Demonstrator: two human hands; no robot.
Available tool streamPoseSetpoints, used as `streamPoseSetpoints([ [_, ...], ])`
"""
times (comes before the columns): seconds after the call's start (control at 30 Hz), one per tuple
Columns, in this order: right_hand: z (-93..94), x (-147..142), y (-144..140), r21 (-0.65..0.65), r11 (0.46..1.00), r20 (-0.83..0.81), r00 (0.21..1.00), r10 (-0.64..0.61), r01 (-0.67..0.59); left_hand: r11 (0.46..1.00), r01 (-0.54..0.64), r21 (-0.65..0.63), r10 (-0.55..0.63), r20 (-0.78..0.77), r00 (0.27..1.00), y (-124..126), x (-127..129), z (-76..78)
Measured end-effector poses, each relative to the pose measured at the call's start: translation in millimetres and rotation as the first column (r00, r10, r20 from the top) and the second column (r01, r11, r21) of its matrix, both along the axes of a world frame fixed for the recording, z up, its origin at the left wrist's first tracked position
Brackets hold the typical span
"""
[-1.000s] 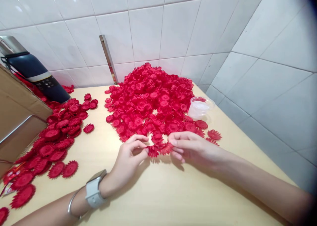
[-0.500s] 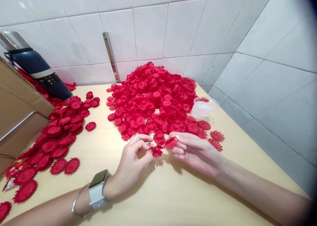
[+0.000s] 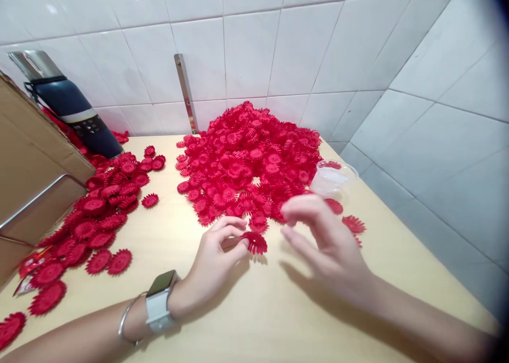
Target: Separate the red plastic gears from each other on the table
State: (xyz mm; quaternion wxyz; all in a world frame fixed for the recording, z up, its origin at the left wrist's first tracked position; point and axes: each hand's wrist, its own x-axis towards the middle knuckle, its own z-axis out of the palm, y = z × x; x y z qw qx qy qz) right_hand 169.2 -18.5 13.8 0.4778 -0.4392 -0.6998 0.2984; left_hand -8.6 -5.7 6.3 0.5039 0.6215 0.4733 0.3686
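Observation:
My left hand (image 3: 217, 251), with a watch and a bangle on the wrist, pinches a red toothed paper flower (image 3: 255, 242) just above the tan table (image 3: 254, 310). My right hand (image 3: 324, 241) hovers to the right of it, blurred, fingers apart and holding nothing. Just beyond both hands lies a big heap of the same red flowers (image 3: 250, 161).
A second, flatter spread of red flowers (image 3: 99, 214) lies at the left beside a cardboard box (image 3: 27, 161). A dark blue flask (image 3: 73, 111) leans at the back left. A clear plastic cup (image 3: 332, 180) lies by the heap's right edge. White tiled walls close the back and right.
My right hand has let go of the flower piece it held against the left hand's flower and lifted up and to the right. The left hand keeps its flower.

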Motion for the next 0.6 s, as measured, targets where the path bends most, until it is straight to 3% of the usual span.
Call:
streamPoseSetpoints([
  [0.07,-0.3,-5,-8,-0.005,0.979,0.132,0.97,0.203,-0.204,1.0,0.003,0.014,-0.003,-0.009,1.0,1,0,-1.5],
  [0.13,-0.9,-8,-10,-0.108,0.953,0.165,0.94,0.297,-0.282,0.999,0.029,0.032,-0.029,-0.012,1.0,2,-1,-2.5],
  [0.27,-4.3,-7,-2,-0.349,0.922,0.061,0.977,0.203,-0.17,0.99,0.138,0.008,-0.138,-0.01,0.99,1,-1,0.4],
  [0.47,-8.3,-4,4,-0.589,0.743,-0.279,0.943,0.182,-0.318,0.975,0.216,-0.057,-0.213,0.058,0.975,-2,1,7.3],
  [0.6,-5.7,-6,4,-0.649,0.697,-0.364,0.929,0.068,-0.306,0.97,0.215,-0.116,-0.199,0.131,0.971,-2,1,6.2],
])
